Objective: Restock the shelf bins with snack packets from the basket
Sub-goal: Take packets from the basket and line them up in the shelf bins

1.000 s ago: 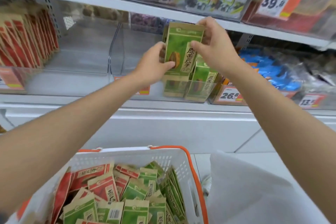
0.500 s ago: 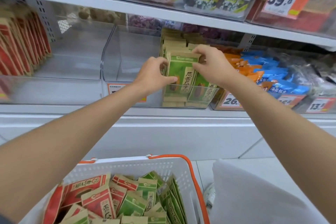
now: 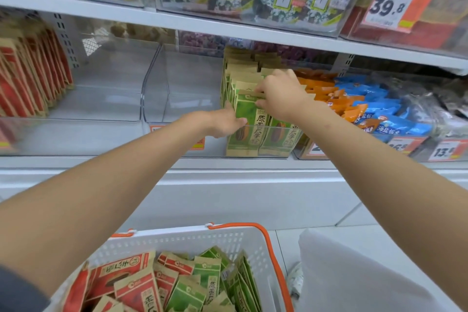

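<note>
A green snack packet (image 3: pixel 247 124) stands upright at the front of a clear shelf bin (image 3: pixel 182 88), ahead of a row of like packets (image 3: pixel 240 71). My right hand (image 3: pixel 281 94) pinches its top edge. My left hand (image 3: pixel 224 123) presses against its left side; its fingers are partly hidden behind the packet. Below, a white basket with orange handles (image 3: pixel 202 238) holds several red packets (image 3: pixel 136 286) and green packets (image 3: pixel 207 276).
Red packets (image 3: pixel 30 76) fill the bin at far left, beside a see-through bin (image 3: pixel 109 83). Orange and blue bags (image 3: pixel 367 104) lie in the bin to the right. Price tags (image 3: pixel 395 2) hang on the upper shelf. White cloth (image 3: pixel 354 273) covers the lower right.
Both hands have lowered the green packet from above the bin into its front slot. My view has moved closer to the shelf.
</note>
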